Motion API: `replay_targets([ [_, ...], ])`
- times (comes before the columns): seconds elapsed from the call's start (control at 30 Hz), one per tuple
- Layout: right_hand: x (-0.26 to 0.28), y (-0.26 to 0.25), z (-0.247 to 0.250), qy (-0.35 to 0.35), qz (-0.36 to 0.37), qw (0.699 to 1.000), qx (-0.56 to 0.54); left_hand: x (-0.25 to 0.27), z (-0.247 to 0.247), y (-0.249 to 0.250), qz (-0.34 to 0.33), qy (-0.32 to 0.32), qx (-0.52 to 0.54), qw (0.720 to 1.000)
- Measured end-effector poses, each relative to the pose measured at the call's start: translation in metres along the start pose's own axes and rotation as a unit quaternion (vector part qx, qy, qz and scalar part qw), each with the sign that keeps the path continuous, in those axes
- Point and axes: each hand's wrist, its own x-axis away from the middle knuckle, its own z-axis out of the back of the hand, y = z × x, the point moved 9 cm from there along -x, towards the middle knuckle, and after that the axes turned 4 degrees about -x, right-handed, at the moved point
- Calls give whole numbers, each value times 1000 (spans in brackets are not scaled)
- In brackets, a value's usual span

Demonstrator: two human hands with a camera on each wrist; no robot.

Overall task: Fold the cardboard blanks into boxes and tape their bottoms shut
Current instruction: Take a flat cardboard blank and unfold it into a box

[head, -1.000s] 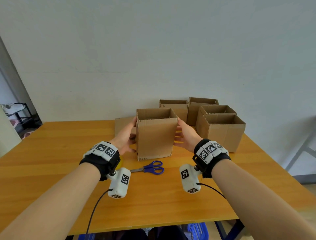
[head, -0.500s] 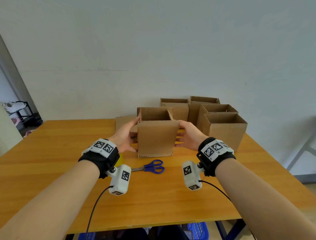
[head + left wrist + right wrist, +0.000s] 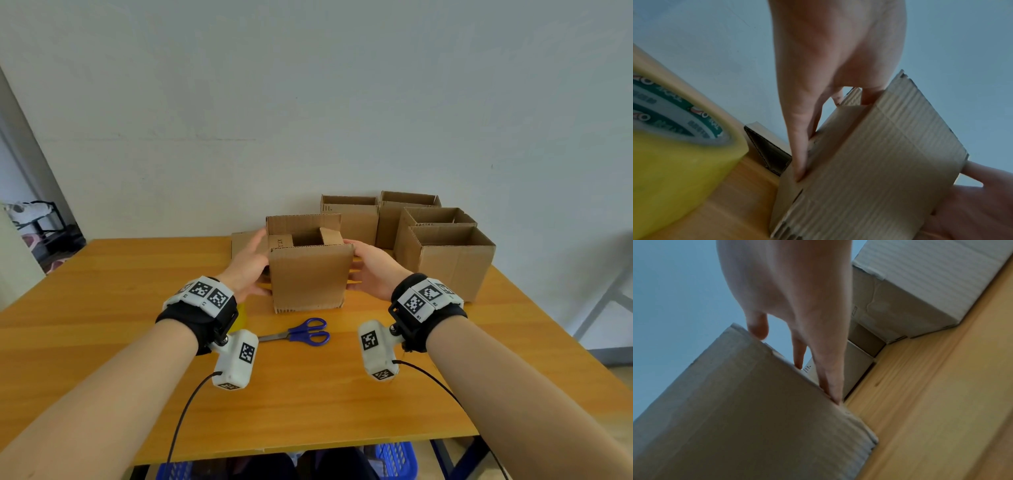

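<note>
An open brown cardboard box stands on the wooden table, tipped so its opening faces me and inner flaps show. My left hand presses flat against its left side and my right hand against its right side. In the left wrist view the left hand's fingers lie straight along the box. The right wrist view shows straight fingers on the box edge. A yellow tape roll sits just left of the box.
Blue-handled scissors lie in front of the box. Several finished open boxes stand at the back right. A flat cardboard blank lies behind my left hand. A wall backs the table.
The box has tipped its top toward me between my hands, so its opening and inner flaps now show. Both hands stayed on its sides.
</note>
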Motion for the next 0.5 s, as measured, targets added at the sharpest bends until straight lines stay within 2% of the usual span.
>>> replay_targets([
  [0.1,1,4,-5,-56,-12,998,-28,1,1,-1,17,-3,6,1000],
  [0.2,7,7,-12,-102,-14,995,7,2,2,-2,19,-12,5,1000],
  [0.3,10,5,-13,-100,16,993,59,6,1,1,18,-26,7,999],
  [0.5,11,-4,-13,-85,84,988,95,7,-2,2,22,-41,8,999],
])
